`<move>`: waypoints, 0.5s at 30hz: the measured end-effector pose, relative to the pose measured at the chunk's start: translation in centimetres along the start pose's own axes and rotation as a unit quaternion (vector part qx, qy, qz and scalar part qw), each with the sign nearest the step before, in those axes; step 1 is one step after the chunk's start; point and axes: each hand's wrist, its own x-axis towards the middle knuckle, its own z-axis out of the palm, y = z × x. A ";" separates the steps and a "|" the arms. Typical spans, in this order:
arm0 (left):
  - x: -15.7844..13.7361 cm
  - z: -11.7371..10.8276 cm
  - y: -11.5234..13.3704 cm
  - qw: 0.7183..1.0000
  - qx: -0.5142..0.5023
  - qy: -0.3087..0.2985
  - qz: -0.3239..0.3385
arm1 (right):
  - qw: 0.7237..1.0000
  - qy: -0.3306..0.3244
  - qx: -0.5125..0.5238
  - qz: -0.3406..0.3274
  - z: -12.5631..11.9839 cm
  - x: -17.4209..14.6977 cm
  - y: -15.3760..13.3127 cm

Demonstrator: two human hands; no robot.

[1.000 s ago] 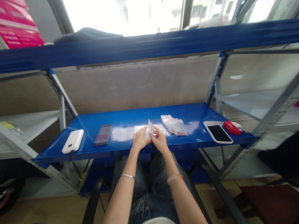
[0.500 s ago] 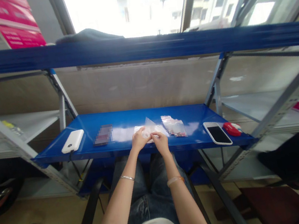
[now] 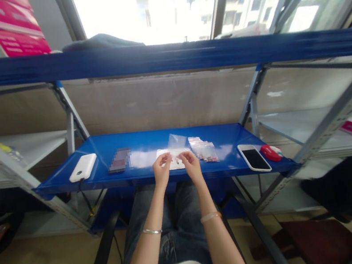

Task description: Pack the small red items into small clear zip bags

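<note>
My left hand (image 3: 162,166) is closed in a pinch over the left part of a white sheet (image 3: 159,153) near the table's front edge. Across from it, my right hand (image 3: 191,163) pinches over the sheet's right part; whatever is in either pinch is too small to name. A few tiny dark pieces (image 3: 177,161) show between the hands, above or on the sheet. Just beyond the fingertips is a clear plastic bag (image 3: 177,140); I cannot tell if the fingers touch it. Close to my right hand lie several small clear zip bags (image 3: 203,149) with reddish pieces inside.
On the blue table (image 3: 143,136), a white power bank (image 3: 83,167) with a cable and a blurred-out flat item (image 3: 120,160) lie left. A white-framed phone (image 3: 254,157) and a red object (image 3: 270,152) lie right. A blue shelf beam (image 3: 163,57) crosses above.
My hands have moved apart from being close together, uncovering the small dark pieces. The clear bag shows wider behind them. The view has shifted slightly.
</note>
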 end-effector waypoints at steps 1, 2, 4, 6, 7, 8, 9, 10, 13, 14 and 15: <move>-0.1 -0.1 0.4 1.000 -0.015 0.005 -0.019 | 1.000 0.002 0.017 0.010 0.0 0.0 -0.4; -0.2 -0.4 0.7 0.999 -0.029 0.012 -0.038 | 0.999 0.004 0.033 0.020 0.0 0.0 -0.7; -0.1 -1.1 1.5 0.996 -0.057 0.021 -0.069 | 0.998 0.001 0.054 0.033 0.0 -0.1 -1.3; 0.0 -1.9 2.4 0.993 -0.077 0.014 -0.093 | 0.997 -0.018 0.066 0.032 0.1 -0.2 -1.7; 0.1 -2.4 2.8 0.991 -0.083 0.007 -0.101 | 0.997 -0.036 0.070 0.027 0.1 -0.3 -1.9; 0.2 -2.8 3.2 0.991 -0.087 0.003 -0.105 | 0.995 -0.061 0.070 0.022 0.1 -0.4 -2.0; 0.2 -3.2 3.7 0.991 -0.090 0.002 -0.103 | 0.994 -0.089 0.068 0.018 0.0 -0.5 -2.2; 0.2 -3.5 4.1 0.991 -0.091 0.001 -0.096 | 0.991 -0.120 0.063 0.017 0.1 -0.6 -2.4; 0.1 -4.2 5.1 0.995 -0.074 -0.017 -0.064 | 0.981 -0.186 0.050 0.022 0.3 -1.0 -3.2; 0.0 -4.4 5.4 0.996 -0.062 -0.033 -0.056 | 0.981 -0.188 0.047 0.021 0.5 -1.1 -3.6; -0.1 -4.4 5.6 0.996 -0.046 -0.057 -0.050 | 0.982 -0.182 0.045 0.016 0.7 -1.2 -3.9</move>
